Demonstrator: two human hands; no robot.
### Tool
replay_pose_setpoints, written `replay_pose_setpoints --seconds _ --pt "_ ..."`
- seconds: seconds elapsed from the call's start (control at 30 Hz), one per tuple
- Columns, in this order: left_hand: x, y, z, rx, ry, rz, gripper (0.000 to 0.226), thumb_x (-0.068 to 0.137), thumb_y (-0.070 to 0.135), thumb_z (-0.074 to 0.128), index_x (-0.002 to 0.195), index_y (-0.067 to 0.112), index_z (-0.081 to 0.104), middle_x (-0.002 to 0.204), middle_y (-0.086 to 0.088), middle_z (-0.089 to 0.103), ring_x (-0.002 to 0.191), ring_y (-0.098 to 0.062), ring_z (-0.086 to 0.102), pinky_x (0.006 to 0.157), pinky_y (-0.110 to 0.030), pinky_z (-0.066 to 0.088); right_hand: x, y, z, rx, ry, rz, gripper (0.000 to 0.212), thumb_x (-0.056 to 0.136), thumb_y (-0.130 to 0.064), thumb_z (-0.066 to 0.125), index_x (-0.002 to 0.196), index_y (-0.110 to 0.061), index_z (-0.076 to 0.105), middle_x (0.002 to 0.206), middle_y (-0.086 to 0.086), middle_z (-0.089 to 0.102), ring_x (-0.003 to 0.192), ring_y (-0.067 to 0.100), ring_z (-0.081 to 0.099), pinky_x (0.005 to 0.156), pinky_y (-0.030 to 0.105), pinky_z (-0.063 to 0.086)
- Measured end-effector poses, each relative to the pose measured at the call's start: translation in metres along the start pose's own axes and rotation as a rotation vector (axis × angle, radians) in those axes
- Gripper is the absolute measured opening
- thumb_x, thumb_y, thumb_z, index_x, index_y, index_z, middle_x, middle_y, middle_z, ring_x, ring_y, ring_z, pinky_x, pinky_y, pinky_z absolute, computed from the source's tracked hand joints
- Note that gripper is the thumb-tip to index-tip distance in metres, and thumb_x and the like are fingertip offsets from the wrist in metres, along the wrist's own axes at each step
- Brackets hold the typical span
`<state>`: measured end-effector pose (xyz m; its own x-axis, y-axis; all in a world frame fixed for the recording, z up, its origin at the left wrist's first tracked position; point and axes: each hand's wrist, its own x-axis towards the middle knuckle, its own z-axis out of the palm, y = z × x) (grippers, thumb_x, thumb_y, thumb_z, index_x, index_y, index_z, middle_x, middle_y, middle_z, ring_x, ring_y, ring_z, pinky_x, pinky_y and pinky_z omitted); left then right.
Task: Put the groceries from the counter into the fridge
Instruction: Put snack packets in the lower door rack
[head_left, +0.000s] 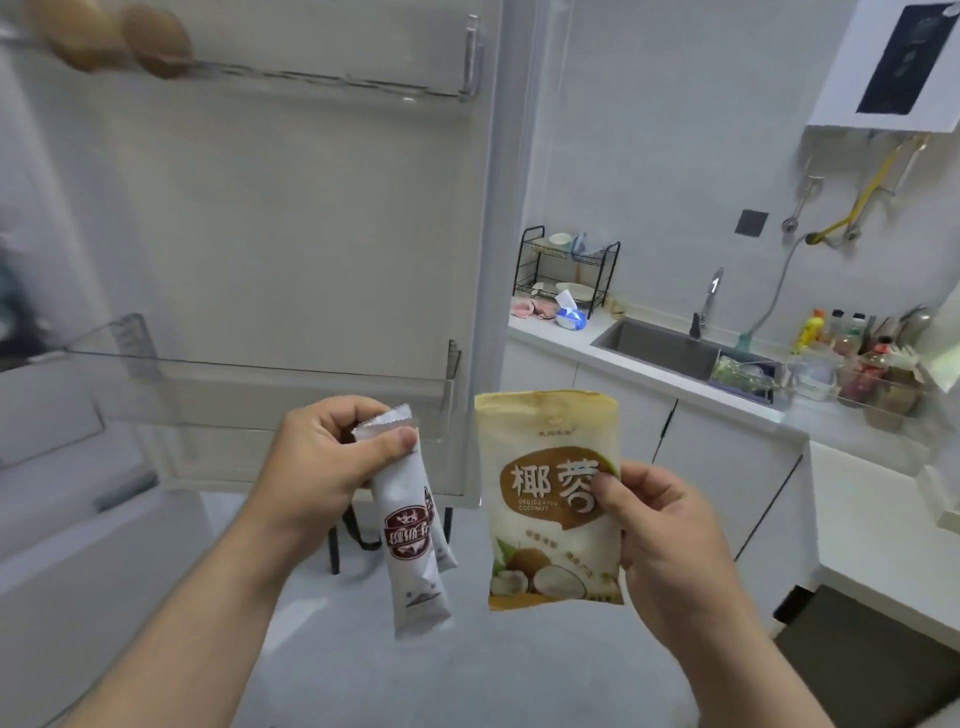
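Standing at the open fridge door, a person held groceries in both hands, as seen from the head camera. The left hand pinched 2 slim white sachets by their crimped tops, fingers curled closed on them so that they hung loose below. The right hand gripped a bag of desiccated coconut at its right edge, thumb pressed on the front. Both packs were in the air just in front of the clear lower door shelf, not yet in it. The table with its sink lay well behind to the right. The main risk appeared to lie with the sachets: pinched only at the top, 1 could slide out and drop to the floor as the hand reached in. The upright bag, if set loosely on the shelf, could tip over the low rail when the door swung.
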<state>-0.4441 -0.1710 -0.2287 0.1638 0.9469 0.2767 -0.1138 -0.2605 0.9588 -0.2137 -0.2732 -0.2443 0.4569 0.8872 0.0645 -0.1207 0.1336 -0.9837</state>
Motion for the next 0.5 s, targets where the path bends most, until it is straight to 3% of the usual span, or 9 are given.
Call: replay_pose_setpoints --seconds 0.17,0.37,0.5 --pt "0.005 0.002 -0.021 0.024 0.162 -0.040 0.016 0.075 -0.005 0.073 0.070 0.010 0.071 0.063 -0.005 0.067 0.056 -0.014 0.062 0.052 -0.024 0.053 0.033 0.011 0.024 0.037 -0.128 0.037 0.011 0.088 -0.007 0.062 0.085 -0.003 0.072 0.087 0.018 0.075 0.083 0.037 0.072 0.074 0.053 0.057" --pt "0.002 0.012 -0.043 0.120 0.302 -0.020 0.020 0.074 -0.007 0.073 0.064 0.010 0.072 0.062 -0.004 0.067 0.057 -0.013 0.062 0.053 -0.022 0.053 0.063 0.014 0.060 0.078 -0.313 0.022 0.016 0.071 -0.024 0.069 0.079 -0.013 0.077 0.088 0.019 0.074 0.087 0.040 0.071 0.083 0.065 0.053" --pt "-0.007 0.019 -0.052 0.153 0.428 -0.007 0.016 0.072 -0.006 0.074 0.070 0.010 0.072 0.065 -0.005 0.069 0.059 -0.014 0.064 0.053 -0.022 0.053 0.070 0.015 0.078 0.101 -0.424 0.034 0.043 0.056 -0.047 0.084 0.079 -0.011 0.076 0.088 0.021 0.074 0.089 0.045 0.069 0.079 0.063 0.055"
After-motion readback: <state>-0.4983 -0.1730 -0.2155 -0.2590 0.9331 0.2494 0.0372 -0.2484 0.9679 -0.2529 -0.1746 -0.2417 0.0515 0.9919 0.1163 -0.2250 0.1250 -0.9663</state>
